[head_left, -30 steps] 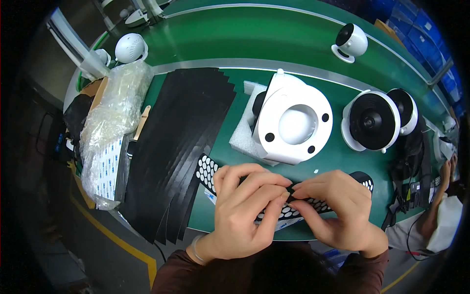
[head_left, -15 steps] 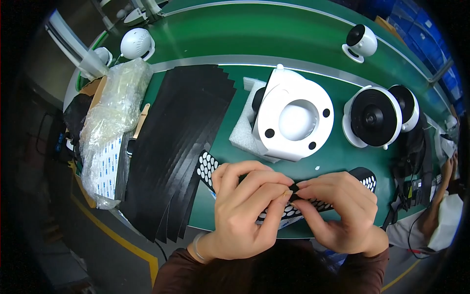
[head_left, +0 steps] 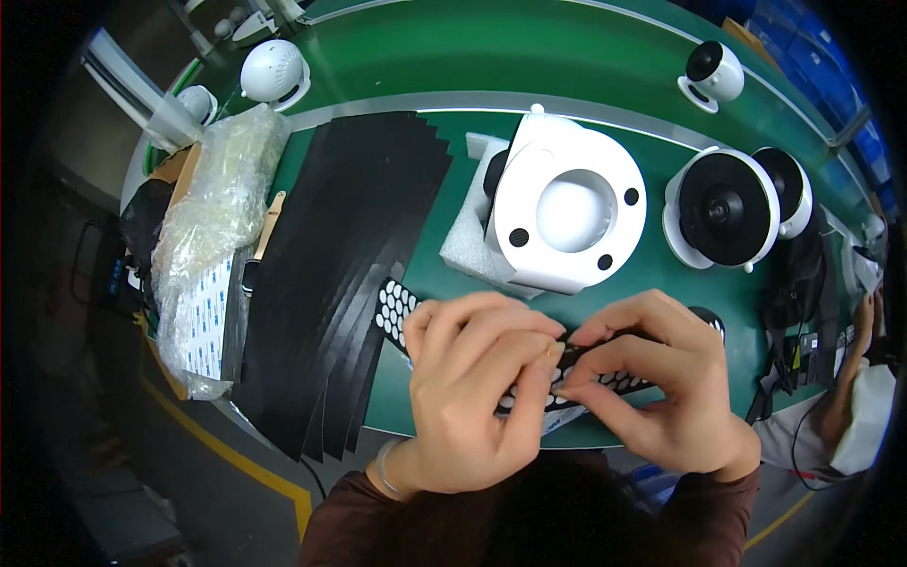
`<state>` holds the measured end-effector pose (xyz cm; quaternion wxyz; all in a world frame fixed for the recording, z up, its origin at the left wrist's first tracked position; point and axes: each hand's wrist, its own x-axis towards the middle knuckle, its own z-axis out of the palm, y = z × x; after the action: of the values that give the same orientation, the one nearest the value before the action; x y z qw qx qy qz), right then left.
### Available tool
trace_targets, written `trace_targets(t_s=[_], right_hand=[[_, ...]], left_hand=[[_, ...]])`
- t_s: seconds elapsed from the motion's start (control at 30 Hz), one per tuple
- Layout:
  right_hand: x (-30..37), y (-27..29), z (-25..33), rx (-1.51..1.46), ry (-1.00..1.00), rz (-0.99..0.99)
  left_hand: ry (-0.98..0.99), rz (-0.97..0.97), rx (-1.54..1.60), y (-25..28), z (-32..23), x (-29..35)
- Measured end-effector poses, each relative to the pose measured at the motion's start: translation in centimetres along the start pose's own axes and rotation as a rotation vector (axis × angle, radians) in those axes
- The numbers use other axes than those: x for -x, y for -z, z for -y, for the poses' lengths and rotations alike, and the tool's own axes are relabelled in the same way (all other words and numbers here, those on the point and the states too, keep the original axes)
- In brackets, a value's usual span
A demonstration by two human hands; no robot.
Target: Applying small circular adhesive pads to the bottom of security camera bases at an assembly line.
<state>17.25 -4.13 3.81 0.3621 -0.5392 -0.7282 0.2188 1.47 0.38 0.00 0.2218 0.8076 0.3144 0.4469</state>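
Both hands work close together over a black strip with rows of round white spots near the table's front edge. My left hand is closed, its thumb and fingertips pinched at the strip's middle. My right hand curls over the strip from the other side, thumb and fingers closed at its edge. The fingers hide the strip's middle, so any small piece between the tips cannot be made out. Just beyond the hands, a white housing with a large round recess and black round pads rests on a white foam block.
Overlapping black sheets cover the table on the left, beside a bubble-wrapped bundle. White round devices with black fronts stand on the right. Another white device stands at the back left. A co-worker's arm shows far right.
My right thumb and forefinger have spread a little apart over the strip, and the right hand has turned slightly. My left hand keeps its pinch. The whole view has shifted slightly.
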Motion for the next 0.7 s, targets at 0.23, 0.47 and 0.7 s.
trace_targets(t_s=[0.23,0.47,0.7], right_hand=[[0.3,-0.2,0.2,0.038,0.004,-0.164],[0.2,-1.0,0.1,0.152,0.159,-0.246],[0.3,-1.2,0.3,0.196,0.160,-0.263]], left_hand=[[-0.024,-0.006,0.024,0.0,0.1,-0.3],[-0.001,-0.039,-0.033,0.0,-0.4,-0.1],[0.004,-0.047,-0.049,-0.1,-0.4,0.1]])
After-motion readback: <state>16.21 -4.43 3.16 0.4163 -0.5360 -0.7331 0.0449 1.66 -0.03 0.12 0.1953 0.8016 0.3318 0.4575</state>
